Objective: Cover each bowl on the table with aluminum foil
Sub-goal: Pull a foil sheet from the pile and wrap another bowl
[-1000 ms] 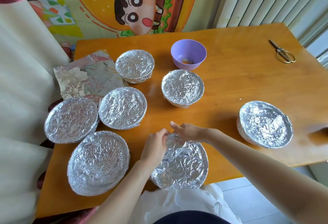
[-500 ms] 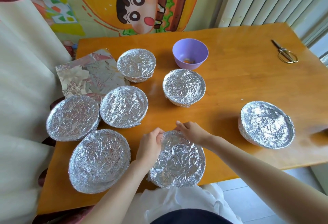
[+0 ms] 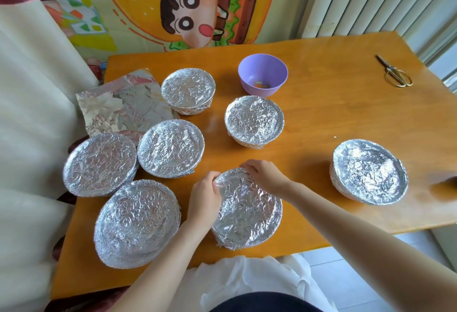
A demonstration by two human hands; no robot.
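Note:
A foil-covered bowl (image 3: 247, 212) sits near the table's front edge. My left hand (image 3: 204, 196) curls over its left rim and my right hand (image 3: 265, 174) curls over its far rim, both pinching the foil down. Several other bowls wrapped in foil stand around it, such as those at the front left (image 3: 137, 222), the middle (image 3: 254, 120) and the right (image 3: 369, 172). A purple bowl (image 3: 263, 74) at the back is uncovered, with something orange inside. Loose foil sheets (image 3: 123, 105) lie at the back left.
Scissors (image 3: 395, 73) lie at the table's far right corner. The wooden table (image 3: 333, 114) has bare surface between the middle bowl and the right one. A pale curtain hangs at the left; a cartoon cushion leans behind the table.
My hands have shifted slightly along the bowl's far rim, the right one moving rightward and pressing foil down. The bowl stays in place.

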